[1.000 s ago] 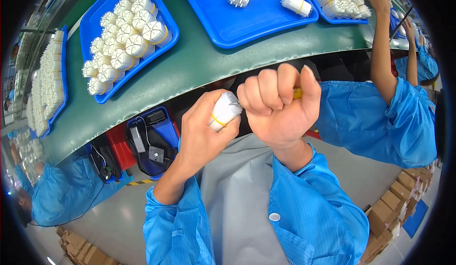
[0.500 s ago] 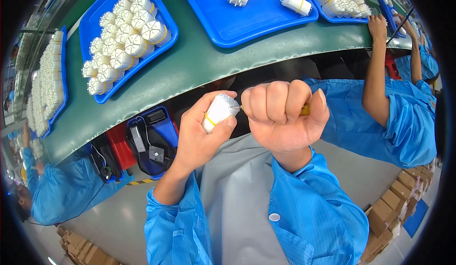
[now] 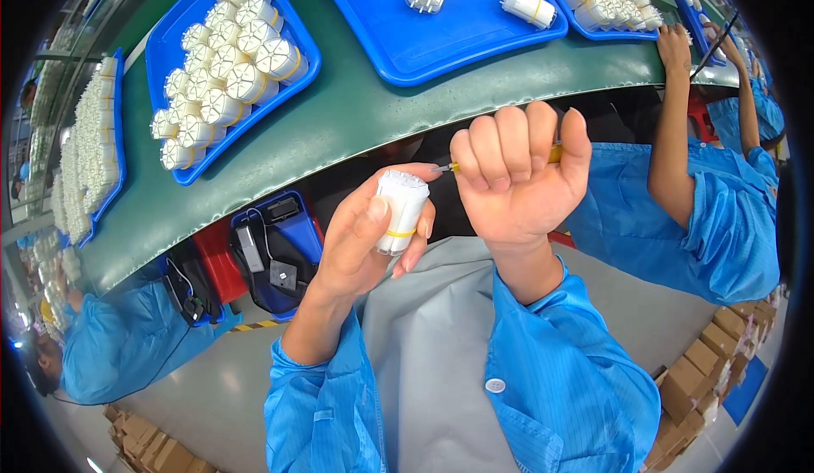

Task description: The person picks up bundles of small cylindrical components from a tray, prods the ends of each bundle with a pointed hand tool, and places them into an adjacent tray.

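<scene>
In front of my body, my left hand [image 3: 352, 227] is closed around a white cylindrical part [image 3: 402, 210]. A yellow band circles its lower end, and its top faces up. My right hand [image 3: 524, 172] is wrapped in a fist around a yellow-handled tool [image 3: 555, 153], palm side showing. The tool's thin metal tip [image 3: 443, 168] sticks out beside the fist, close to my left fingers and just above the white part. Most of the handle is hidden by my fingers, so its exact kind cannot be made out.
On the green bench [image 3: 365, 125] a blue tray [image 3: 407, 70] bears a few white parts. Another tray [image 3: 309, 70] at left is packed with them. A co-worker's arm [image 3: 674, 125] rests at the bench on the right. Below the bench sits a blue bin [image 3: 297, 210] with devices and cables.
The tool's tip has come away from the white part as my right hand rose slightly. My left hand has tilted the part more upright and changed its finger hold.
</scene>
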Motion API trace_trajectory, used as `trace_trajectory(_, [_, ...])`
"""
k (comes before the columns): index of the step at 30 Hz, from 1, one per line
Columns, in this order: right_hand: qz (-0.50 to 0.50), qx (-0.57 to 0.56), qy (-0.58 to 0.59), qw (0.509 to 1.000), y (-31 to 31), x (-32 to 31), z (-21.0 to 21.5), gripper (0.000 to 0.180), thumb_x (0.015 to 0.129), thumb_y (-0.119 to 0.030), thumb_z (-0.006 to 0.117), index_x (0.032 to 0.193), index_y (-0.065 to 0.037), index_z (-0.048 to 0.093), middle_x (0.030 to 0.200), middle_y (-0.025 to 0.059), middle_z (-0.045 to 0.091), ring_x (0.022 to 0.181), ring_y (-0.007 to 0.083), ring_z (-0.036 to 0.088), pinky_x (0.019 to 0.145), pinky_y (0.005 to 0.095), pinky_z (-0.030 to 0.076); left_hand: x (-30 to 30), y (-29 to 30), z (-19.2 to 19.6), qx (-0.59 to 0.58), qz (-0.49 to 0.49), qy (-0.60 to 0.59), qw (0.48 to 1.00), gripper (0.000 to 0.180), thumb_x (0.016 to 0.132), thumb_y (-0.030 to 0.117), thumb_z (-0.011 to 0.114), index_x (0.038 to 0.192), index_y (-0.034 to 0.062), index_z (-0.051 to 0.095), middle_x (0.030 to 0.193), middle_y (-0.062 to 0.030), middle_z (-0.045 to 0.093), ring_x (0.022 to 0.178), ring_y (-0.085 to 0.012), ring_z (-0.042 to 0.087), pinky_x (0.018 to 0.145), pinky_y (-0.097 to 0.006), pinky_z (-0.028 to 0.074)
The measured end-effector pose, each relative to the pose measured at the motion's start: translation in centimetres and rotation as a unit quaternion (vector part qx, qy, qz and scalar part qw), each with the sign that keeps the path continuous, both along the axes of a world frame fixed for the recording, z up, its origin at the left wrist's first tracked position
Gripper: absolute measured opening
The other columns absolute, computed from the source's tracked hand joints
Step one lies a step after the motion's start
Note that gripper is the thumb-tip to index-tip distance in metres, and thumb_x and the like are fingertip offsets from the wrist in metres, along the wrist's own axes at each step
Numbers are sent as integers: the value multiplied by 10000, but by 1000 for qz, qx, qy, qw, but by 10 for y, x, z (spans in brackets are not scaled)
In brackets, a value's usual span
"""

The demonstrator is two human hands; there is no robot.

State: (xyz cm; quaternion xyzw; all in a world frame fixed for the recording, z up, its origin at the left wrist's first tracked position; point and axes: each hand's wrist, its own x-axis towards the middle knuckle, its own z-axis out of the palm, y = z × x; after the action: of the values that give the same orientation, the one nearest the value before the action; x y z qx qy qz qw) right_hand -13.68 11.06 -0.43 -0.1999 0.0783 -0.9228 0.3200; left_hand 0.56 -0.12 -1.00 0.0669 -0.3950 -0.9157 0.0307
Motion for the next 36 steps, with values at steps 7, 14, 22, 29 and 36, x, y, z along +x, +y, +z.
trace_trajectory(7, [10,11,-17,1000,2,3,-4,497,1037,-422,275,641,-131,351,558,-8,368,510,132,348,515,295,318,0,-3,3,63,-13,3,998,623,1018,436,407,1371,-78,404,871,-147,599,545,-115,536,433,-214,400])
trace_trajectory(14, [-1,7,8,1000,0,4,6,493,1034,-418,284,645,-126,357,565,-8,364,510,133,337,527,298,310,0,-9,4,30,-6,10,999,634,1005,417,425,1393,-82,371,936,-157,590,601,-144,561,455,-228,415])
trace_trajectory(22, [-27,66,-8,997,8,8,-7,466,1024,-374,320,631,-125,341,543,-1,335,493,135,302,510,301,273,-20,-115,74,-472,301,-53,827,539,863,119,666,1344,-1,453,1088,-116,632,842,-115,598,667,-225,479])
trace_trajectory(29, [-33,100,-24,994,11,19,-10,467,1022,-350,337,612,-127,317,533,5,318,480,138,303,491,291,283,-81,-295,77,-718,302,-218,588,412,795,297,720,1092,18,667,911,-142,693,814,-212,650,758,-335,508])
trace_trajectory(36, [-46,97,-43,993,19,10,-16,450,1023,-332,315,623,-125,319,540,1,329,487,131,294,503,295,275,-118,-304,52,-727,105,-245,633,525,939,489,549,1177,38,669,1136,-187,678,1056,-297,640,938,-380,466])
